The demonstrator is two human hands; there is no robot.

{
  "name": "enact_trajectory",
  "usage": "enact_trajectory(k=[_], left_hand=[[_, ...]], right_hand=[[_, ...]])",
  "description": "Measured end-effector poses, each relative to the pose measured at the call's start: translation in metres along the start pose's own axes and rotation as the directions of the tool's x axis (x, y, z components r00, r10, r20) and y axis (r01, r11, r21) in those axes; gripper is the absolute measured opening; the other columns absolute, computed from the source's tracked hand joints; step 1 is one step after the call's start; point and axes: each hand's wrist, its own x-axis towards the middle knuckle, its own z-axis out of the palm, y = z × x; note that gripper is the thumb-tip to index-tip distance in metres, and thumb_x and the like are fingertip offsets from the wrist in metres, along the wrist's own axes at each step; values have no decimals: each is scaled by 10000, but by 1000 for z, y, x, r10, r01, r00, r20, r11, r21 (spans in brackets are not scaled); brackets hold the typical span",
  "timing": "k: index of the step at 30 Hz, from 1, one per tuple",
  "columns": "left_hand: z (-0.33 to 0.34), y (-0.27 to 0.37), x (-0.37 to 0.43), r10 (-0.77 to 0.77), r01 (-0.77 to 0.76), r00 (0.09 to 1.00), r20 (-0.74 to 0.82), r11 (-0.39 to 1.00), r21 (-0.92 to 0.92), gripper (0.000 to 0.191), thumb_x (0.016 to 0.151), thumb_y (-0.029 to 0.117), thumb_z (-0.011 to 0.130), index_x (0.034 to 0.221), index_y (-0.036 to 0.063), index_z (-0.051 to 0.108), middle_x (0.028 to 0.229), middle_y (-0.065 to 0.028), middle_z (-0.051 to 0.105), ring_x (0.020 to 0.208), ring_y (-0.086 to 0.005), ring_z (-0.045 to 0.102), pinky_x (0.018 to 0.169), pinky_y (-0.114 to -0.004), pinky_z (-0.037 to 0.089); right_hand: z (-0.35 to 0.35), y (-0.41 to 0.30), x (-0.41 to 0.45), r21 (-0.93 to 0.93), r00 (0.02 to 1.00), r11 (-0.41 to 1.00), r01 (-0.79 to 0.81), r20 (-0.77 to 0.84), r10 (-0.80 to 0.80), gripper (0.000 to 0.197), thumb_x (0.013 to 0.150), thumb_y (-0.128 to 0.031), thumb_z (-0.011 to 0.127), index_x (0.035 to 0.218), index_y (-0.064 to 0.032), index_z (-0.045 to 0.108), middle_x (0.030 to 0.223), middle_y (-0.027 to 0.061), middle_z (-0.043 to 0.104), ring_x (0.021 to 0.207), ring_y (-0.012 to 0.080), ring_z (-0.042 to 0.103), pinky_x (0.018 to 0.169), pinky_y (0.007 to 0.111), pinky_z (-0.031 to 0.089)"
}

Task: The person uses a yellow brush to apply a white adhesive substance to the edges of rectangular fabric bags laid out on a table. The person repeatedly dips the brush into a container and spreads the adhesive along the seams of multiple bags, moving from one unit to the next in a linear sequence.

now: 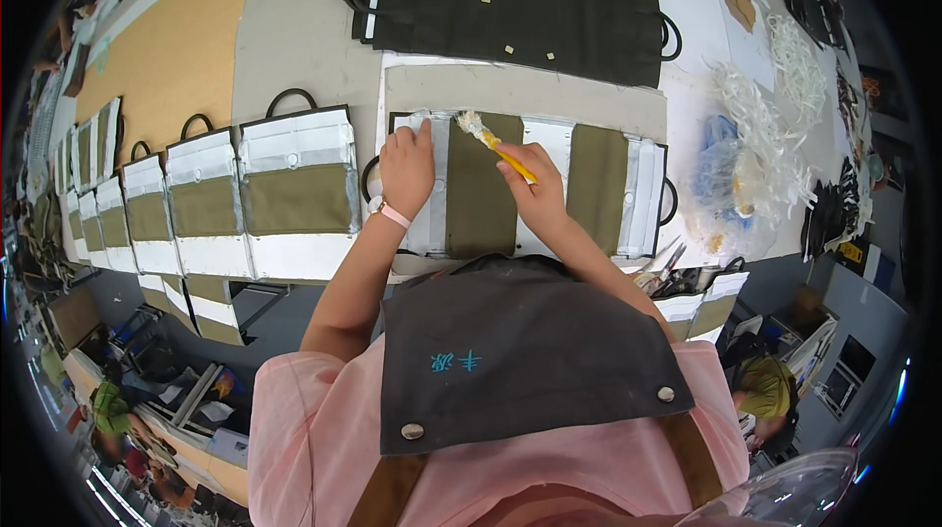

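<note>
Flat on the table before me lies an opened bag panel (pixel 483 188) with olive fabric bands, white strips and black looped handles at its ends. My left hand (pixel 408 165) rests on its upper left part, fingers pointing away and the index finger on the white edge strip. In my right hand (pixel 531 177) is a yellow-handled brush (pixel 515 161). Its bristles (pixel 471 124), coated with a whitish substance, are at the panel's far edge, where an olive band starts. A grey board (pixel 530 84) shows along the panel's far side.
Black bag panels with handles (pixel 515 15) are stacked beyond. Similar olive and white panels (pixel 298 196) overlap in a row at left. Plastic bags (pixel 725 181) and white strips (pixel 798 71) are heaped at right, near scissors (pixel 671 260). Other people are in the background.
</note>
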Motion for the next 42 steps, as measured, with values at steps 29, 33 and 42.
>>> enact_trajectory(k=[29,33,42], left_hand=[[-6,-1,-9,-39,43,999,31,991,-127,381,808,109,556,1184,65,515,790,-110,491,744,-271,515,646,-373,446],[-5,-2,-4,-23,26,999,44,997,-68,407,789,87,533,1193,136,528,760,-91,474,696,-242,515,582,-352,450],[-9,-8,7,22,-37,976,216,997,67,453,778,57,483,1229,94,464,810,-107,504,726,-248,554,588,-324,494]], right_hand=[[55,19,65,261,993,962,-76,104,50,154,834,-85,587,970,-24,628,940,85,498,772,159,537,644,232,446],[41,12,59,23,997,998,58,-61,-56,155,828,-76,583,974,-48,628,911,89,490,739,192,535,631,246,444],[33,62,17,-280,964,939,198,231,-134,395,741,3,537,1122,-100,521,885,123,586,801,298,584,688,360,480]])
